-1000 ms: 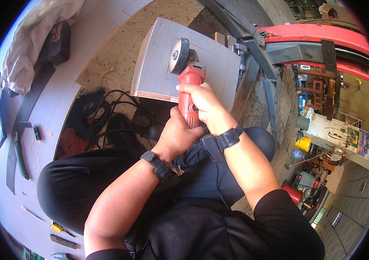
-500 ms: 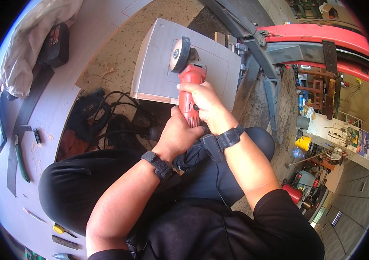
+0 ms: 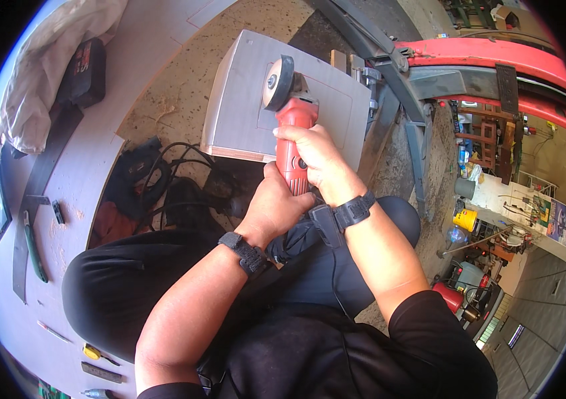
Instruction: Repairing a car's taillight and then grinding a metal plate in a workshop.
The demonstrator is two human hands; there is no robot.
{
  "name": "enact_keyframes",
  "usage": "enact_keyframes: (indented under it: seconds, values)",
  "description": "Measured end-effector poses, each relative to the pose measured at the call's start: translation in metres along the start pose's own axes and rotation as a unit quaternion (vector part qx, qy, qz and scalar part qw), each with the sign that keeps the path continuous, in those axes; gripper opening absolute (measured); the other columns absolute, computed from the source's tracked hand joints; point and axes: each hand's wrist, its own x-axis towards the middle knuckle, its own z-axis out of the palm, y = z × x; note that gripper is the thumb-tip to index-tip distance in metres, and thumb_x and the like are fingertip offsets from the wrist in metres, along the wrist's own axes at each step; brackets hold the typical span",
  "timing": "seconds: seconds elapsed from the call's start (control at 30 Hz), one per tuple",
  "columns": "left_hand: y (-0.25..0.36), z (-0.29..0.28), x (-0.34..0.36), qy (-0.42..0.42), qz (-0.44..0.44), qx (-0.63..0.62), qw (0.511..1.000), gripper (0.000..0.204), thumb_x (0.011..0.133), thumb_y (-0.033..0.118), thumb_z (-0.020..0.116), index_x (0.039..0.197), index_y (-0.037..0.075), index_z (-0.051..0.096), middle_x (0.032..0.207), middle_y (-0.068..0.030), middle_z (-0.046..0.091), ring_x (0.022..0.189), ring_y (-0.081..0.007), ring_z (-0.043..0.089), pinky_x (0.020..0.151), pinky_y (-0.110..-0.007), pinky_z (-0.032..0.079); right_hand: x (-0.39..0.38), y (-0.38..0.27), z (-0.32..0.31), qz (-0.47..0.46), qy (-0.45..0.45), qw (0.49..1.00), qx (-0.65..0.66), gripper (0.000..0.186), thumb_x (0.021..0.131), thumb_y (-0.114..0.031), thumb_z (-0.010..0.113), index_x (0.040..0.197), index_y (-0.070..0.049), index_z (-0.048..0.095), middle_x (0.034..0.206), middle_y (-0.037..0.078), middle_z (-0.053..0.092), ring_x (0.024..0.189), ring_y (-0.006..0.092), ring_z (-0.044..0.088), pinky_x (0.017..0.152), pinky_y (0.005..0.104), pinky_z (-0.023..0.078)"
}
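A red angle grinder (image 3: 291, 159) points away from me, its round disc (image 3: 277, 83) tilted over a pale grey panel box (image 3: 239, 100) with lines drawn on its top. My left hand (image 3: 275, 205) is closed round the rear end of the grinder's body. Further forward, my right hand (image 3: 316, 154) wraps the body from the right, its thumb lying across the top. Whether the disc touches the panel I cannot tell. Both wrists wear black straps.
To the left, a pale board (image 3: 90, 173) carries a green-handled tool (image 3: 34, 249), a black case (image 3: 88, 72) and a white cloth (image 3: 56, 73). Dark cables and a power tool (image 3: 138, 174) lie below the box. A red and grey steel frame (image 3: 482, 56) stands at right.
The grinder and both hands have hardly moved. The whole view has shifted very slightly, with the board's things a little lower.
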Motion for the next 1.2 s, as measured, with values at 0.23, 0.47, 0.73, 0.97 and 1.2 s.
enact_keyframes:
  seconds: [0.23, 0.47, 0.73, 0.97, 1.2]
  values:
    - [-0.002, 0.0, 0.005, 0.015, 0.018, 0.001, 1.0, 0.077, 0.075, 0.024, 0.08, 0.128, -0.012, 0.038, 0.108, -0.0304, 0.066, 0.103, -0.0406, 0.068, 0.09, -0.041, 0.053, 0.005, -0.001, -0.001, 0.005, 0.009, 1.0, -0.001, 0.028, 0.078, -0.017, 0.08, 0.094, -0.004, 0.061, 0.076, 0.006, 0.062, 0.064, 0.0161, 0.063, 0.059, 0.0327, 0.054]
    - [0.01, -0.003, 0.006, -0.008, -0.007, 0.015, 1.0, 0.075, 0.077, 0.023, 0.079, 0.129, -0.012, 0.039, 0.113, -0.0253, 0.064, 0.105, -0.0325, 0.067, 0.092, -0.038, 0.052, 0.008, -0.005, -0.005, 0.007, 0.013, 1.0, -0.014, 0.026, 0.079, -0.017, 0.079, 0.093, -0.003, 0.063, 0.076, 0.007, 0.064, 0.065, 0.0166, 0.064, 0.06, 0.0326, 0.055]
    - [0.011, -0.005, 0.01, -0.008, -0.016, 0.008, 1.0, 0.075, 0.076, 0.025, 0.079, 0.127, -0.013, 0.04, 0.112, -0.0261, 0.065, 0.104, -0.0331, 0.067, 0.092, -0.038, 0.052, 0.01, -0.009, -0.004, 0.008, 0.005, 1.0, -0.027, 0.026, 0.079, -0.017, 0.079, 0.095, -0.004, 0.062, 0.077, 0.006, 0.063, 0.066, 0.0162, 0.064, 0.06, 0.0313, 0.054]
    - [0.009, -0.003, 0.015, 0.0, 0.001, -0.001, 1.0, 0.074, 0.076, 0.023, 0.079, 0.128, -0.012, 0.04, 0.113, -0.0249, 0.065, 0.105, -0.0315, 0.066, 0.093, -0.038, 0.052, 0.015, -0.011, -0.004, -0.003, 0.008, 1.0, -0.025, 0.026, 0.079, -0.017, 0.078, 0.095, -0.005, 0.062, 0.078, 0.005, 0.062, 0.066, 0.0158, 0.063, 0.059, 0.0315, 0.054]
    - [0.011, -0.003, 0.019, -0.001, -0.005, 0.009, 1.0, 0.073, 0.075, 0.021, 0.08, 0.127, -0.012, 0.041, 0.112, -0.0234, 0.065, 0.104, -0.0303, 0.067, 0.092, -0.037, 0.052, 0.018, -0.013, -0.005, -0.002, 0.013, 1.0, -0.026, 0.026, 0.079, -0.017, 0.079, 0.095, -0.005, 0.062, 0.076, 0.005, 0.062, 0.065, 0.0157, 0.063, 0.058, 0.0317, 0.053]
